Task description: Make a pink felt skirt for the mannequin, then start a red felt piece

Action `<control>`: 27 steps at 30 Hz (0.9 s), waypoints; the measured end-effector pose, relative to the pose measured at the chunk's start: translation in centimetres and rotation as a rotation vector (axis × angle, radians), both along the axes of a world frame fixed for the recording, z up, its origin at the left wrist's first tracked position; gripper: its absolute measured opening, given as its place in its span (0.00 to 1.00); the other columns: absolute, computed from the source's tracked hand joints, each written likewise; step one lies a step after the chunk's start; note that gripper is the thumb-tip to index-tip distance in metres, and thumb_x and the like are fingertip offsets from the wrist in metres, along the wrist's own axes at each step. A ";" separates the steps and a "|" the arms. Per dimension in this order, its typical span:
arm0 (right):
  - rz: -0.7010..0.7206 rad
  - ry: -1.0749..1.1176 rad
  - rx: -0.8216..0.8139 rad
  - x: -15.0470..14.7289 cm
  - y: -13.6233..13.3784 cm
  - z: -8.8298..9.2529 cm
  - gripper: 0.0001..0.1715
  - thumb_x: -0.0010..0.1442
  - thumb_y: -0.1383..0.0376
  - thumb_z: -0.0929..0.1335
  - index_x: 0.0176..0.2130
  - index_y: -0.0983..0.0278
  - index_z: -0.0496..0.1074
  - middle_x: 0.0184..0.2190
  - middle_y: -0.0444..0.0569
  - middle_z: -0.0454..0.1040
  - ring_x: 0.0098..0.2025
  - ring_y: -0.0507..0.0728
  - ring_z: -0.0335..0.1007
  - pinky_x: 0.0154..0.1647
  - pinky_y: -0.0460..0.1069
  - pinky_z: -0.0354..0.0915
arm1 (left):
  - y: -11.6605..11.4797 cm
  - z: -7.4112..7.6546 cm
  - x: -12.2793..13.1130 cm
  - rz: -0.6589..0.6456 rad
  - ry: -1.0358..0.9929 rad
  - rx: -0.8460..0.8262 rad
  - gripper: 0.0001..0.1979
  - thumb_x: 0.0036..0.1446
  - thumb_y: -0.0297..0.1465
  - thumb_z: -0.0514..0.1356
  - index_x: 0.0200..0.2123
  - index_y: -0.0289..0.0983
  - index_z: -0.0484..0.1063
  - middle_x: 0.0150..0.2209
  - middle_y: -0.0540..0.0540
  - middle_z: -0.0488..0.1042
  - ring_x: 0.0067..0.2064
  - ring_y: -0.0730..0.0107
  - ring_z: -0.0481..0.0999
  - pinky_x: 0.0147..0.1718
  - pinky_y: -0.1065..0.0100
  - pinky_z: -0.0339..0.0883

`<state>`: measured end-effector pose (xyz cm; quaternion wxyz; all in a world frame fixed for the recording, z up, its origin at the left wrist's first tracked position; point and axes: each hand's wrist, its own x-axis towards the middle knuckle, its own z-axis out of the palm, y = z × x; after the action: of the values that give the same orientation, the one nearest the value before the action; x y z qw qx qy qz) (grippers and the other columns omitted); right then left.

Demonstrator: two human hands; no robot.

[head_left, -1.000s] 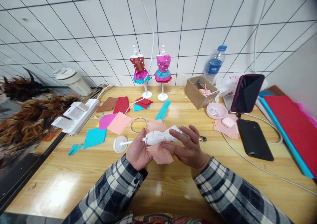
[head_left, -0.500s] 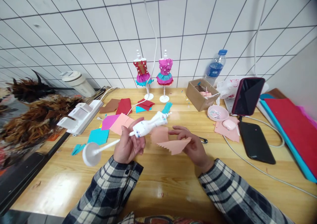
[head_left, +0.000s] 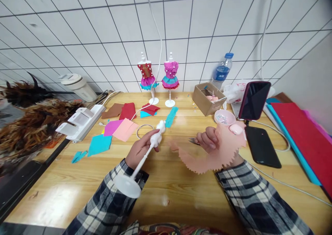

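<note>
My left hand (head_left: pixel 145 146) is wrapped around a small white mannequin (head_left: pixel 156 138), tilted so that its round base (head_left: pixel 127 186) points down toward me. In my right hand (head_left: pixel 209 139), fingers closed, is what looks like a pair of scissors (head_left: pixel 193 141); only the pointed metal tips show, aimed left, and the handles are hidden. A peach crepe paper strip (head_left: pixel 225 148) with a zigzag edge hangs over that hand and wrist, its thin end curving left above the table. How the paper is held cannot be made out.
Two dressed mannequins (head_left: pixel 170 75) stand by the tiled wall. Coloured paper pieces (head_left: pixel 100 145) and a ring (head_left: pixel 138 131) lie left. A cardboard box (head_left: pixel 204 105), pink bowl (head_left: pixel 216 115), propped phone (head_left: pixel 254 100) and black phone (head_left: pixel 261 146) are right. A power strip (head_left: pixel 85 124) lies left.
The mannequin has turned more upright, its base swinging down toward me. My right hand has gone from holding the paper out to closing on the scissors, with the paper now draped over the wrist.
</note>
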<state>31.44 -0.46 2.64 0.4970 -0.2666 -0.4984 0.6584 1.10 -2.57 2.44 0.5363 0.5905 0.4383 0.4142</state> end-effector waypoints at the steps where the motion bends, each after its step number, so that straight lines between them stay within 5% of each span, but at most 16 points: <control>1: -0.005 0.008 -0.002 0.0 0.0 -0.2 0.30 0.55 0.39 0.58 0.20 0.57 0.46 0.13 0.40 0.50 0.21 0.56 0.53 0.36 0.60 0.65 | 0.0 0.1 -0.1 -0.029 0.029 0.008 0.27 0.54 0.29 0.60 0.59 0.38 0.68 0.31 0.45 0.79 0.39 0.58 0.77 0.49 0.60 0.65; 5: -0.019 0.100 -0.039 0.1 -0.2 0.4 0.30 0.55 0.39 0.59 0.21 0.57 0.45 0.12 0.39 0.48 0.19 0.55 0.51 0.32 0.58 0.64 | -0.5 0.4 0.4 -0.092 -0.023 -0.012 0.28 0.54 0.38 0.61 0.58 0.37 0.69 0.46 0.38 0.77 0.45 0.52 0.77 0.48 0.60 0.65; 8: 0.031 0.111 -0.108 0.9 -0.4 2.0 0.30 0.53 0.36 0.59 0.22 0.57 0.49 0.10 0.37 0.48 0.15 0.53 0.47 0.23 0.53 0.60 | -1.0 0.3 1.0 -0.083 0.003 -0.035 0.31 0.53 0.40 0.64 0.59 0.38 0.68 0.45 0.38 0.77 0.44 0.53 0.77 0.45 0.61 0.66; 11: 0.069 -0.073 -0.202 1.9 -0.7 3.9 0.27 0.53 0.37 0.62 0.27 0.56 0.59 0.10 0.34 0.51 0.12 0.51 0.44 0.17 0.48 0.52 | -1.2 0.2 1.5 -0.102 0.218 0.047 0.32 0.51 0.37 0.66 0.60 0.40 0.66 0.39 0.43 0.77 0.38 0.59 0.76 0.37 0.66 0.67; 15: 0.030 -0.445 -0.170 1.6 -1.3 5.4 0.16 0.55 0.51 0.70 0.37 0.60 0.71 0.25 0.41 0.70 0.23 0.51 0.60 0.22 0.46 0.55 | -1.5 0.3 2.3 -0.122 0.400 0.106 0.30 0.54 0.34 0.64 0.61 0.43 0.64 0.40 0.44 0.77 0.31 0.69 0.73 0.29 0.71 0.65; 21: 0.203 -0.799 0.093 -1.4 -1.4 6.8 0.08 0.58 0.59 0.70 0.33 0.62 0.74 0.20 0.40 0.66 0.22 0.49 0.57 0.22 0.45 0.51 | -2.3 1.3 4.3 0.002 0.007 -0.168 0.50 0.52 0.30 0.65 0.69 0.51 0.36 0.45 0.47 0.72 0.25 0.79 0.70 0.26 0.73 0.65; 25: 0.192 -0.714 0.247 -3.3 -1.3 8.7 0.08 0.57 0.60 0.71 0.32 0.63 0.75 0.33 0.46 0.73 0.34 0.52 0.68 0.32 0.46 0.61 | -2.6 1.9 5.0 0.083 -0.257 -0.310 0.36 0.47 0.29 0.68 0.60 0.40 0.62 0.41 0.47 0.73 0.29 0.77 0.68 0.27 0.75 0.62; 27: 0.154 -0.710 0.339 -4.0 -1.4 9.2 0.07 0.56 0.61 0.72 0.31 0.63 0.75 0.39 0.48 0.73 0.40 0.54 0.68 0.38 0.48 0.62 | -2.8 2.3 5.4 0.123 -0.302 -0.316 0.28 0.47 0.28 0.67 0.54 0.38 0.67 0.40 0.47 0.74 0.33 0.73 0.70 0.30 0.73 0.63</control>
<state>27.39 -1.86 11.84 0.2800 -0.3536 -0.7591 0.4694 6.49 -5.41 4.69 0.6553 0.4025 0.4478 0.4561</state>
